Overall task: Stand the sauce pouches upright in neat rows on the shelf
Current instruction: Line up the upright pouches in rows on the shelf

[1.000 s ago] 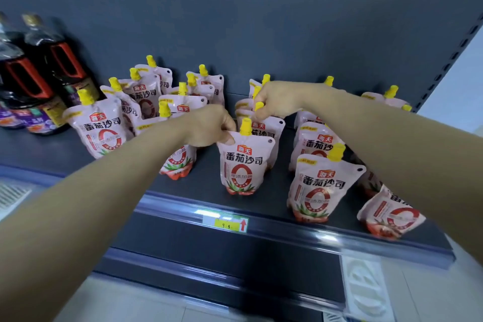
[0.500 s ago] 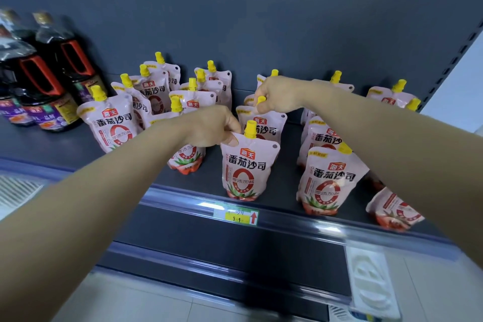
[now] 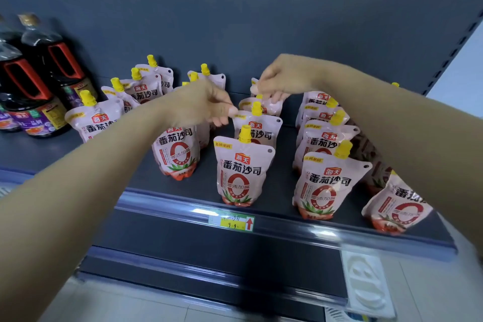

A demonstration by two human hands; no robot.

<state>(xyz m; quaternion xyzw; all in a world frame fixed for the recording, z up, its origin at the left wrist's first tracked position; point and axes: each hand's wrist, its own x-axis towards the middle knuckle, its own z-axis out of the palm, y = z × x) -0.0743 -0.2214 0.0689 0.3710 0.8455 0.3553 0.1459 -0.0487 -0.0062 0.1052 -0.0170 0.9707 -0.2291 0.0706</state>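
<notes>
Pink sauce pouches with yellow caps stand on a dark shelf. In the middle row the front pouch stands upright with no hand on it. Behind it, my left hand pinches the top left corner of the second pouch. My right hand reaches further back and grips the top of the rear pouch, which is mostly hidden by my fingers. The right row stands upright. A pouch at the far right front leans, partly hidden by my right arm.
Dark soy sauce bottles with red handles stand at the shelf's left end. A cluster of pouches sits left of my left arm, one pouch just under it. A yellow price tag is on the front rail.
My left hand let go of the front pouch and moved back to the second one. My right hand rose and reached further back. The camera came closer.
</notes>
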